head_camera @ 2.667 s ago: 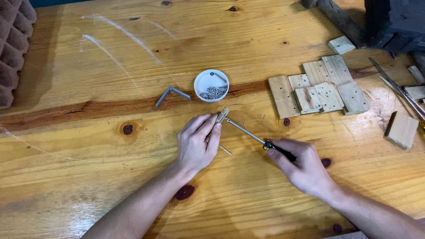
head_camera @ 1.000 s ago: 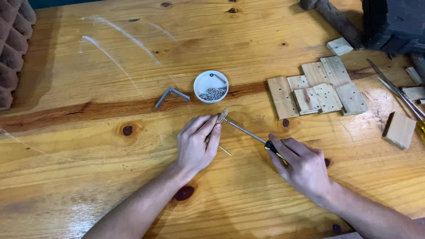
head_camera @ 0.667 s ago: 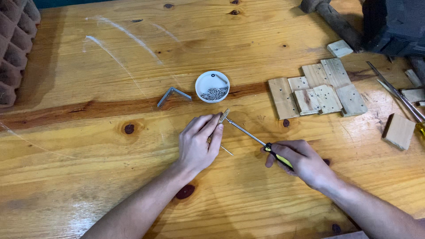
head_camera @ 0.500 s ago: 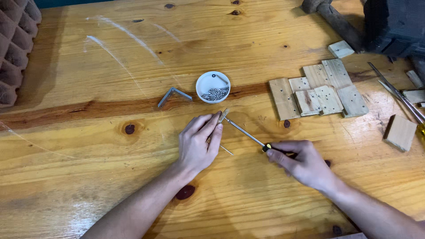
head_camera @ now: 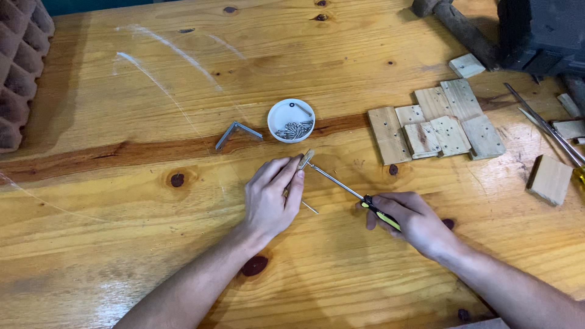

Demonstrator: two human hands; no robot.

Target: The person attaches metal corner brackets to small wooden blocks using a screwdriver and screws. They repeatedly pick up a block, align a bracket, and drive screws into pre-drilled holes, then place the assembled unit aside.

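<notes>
Knotty pine planks make up the workbench (head_camera: 152, 201), varnished and marked with dark knots. At its middle the left hand (head_camera: 271, 198) lies palm down, its fingertips closed on a small wooden piece (head_camera: 306, 158) that stands on edge at the far tip of the fingers. The right hand (head_camera: 408, 218) is wrapped around the black and yellow handle of a screwdriver (head_camera: 350, 192), whose thin shaft runs from that hand up and to the left, its tip meeting the small wooden piece; the long axis thus slants across the gap between the two hands, and the left hand is the nearer to the piece. What the tip bears on is too small to tell, perhaps a screw. A loose nail or screw (head_camera: 309, 208) lies just beside the left hand, on the side toward the right. Beyond the left fingertips sits a white dish (head_camera: 291, 120) of screws, with a bent metal bracket (head_camera: 237, 131) to its left. Beyond the right hand lies a cluster of drilled wooden blocks (head_camera: 436, 125), and a single wooden block (head_camera: 549, 179) lies well off to the right.
</notes>
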